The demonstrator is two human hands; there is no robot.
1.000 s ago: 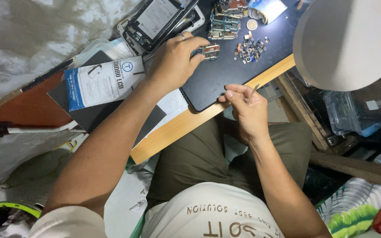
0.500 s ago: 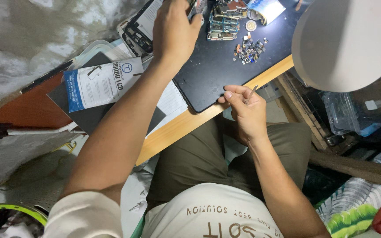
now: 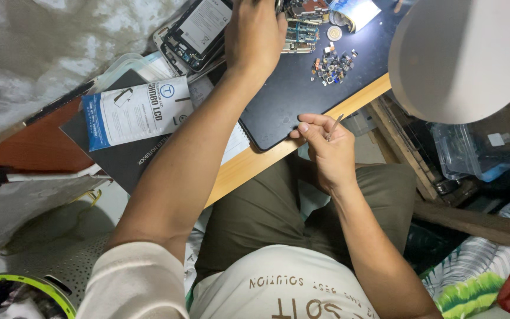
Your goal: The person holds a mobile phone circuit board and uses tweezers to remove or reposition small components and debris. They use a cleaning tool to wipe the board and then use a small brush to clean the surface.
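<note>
While you sat at the wooden bench (image 3: 349,103), looking down past your lap, a white and blue printed packet (image 3: 137,112) lay at the far left on a dark notebook (image 3: 113,156). Just right of it, an opened phone (image 3: 193,29) rested near the top edge. Your left hand (image 3: 255,35) reached forward over the dark work mat (image 3: 290,100), palm down, covering circuit boards (image 3: 299,29); its fingers were hidden, so whether it gripped anything could not be told. Farther right, a small heap of tiny loose parts (image 3: 332,64) sat on the mat. Your right hand (image 3: 326,147) rested at the mat's near edge, fingers pinched closed around slim metal tweezers (image 3: 336,123) pointing up and right. A pale round lamp shade (image 3: 464,56) filled the upper right.
</note>
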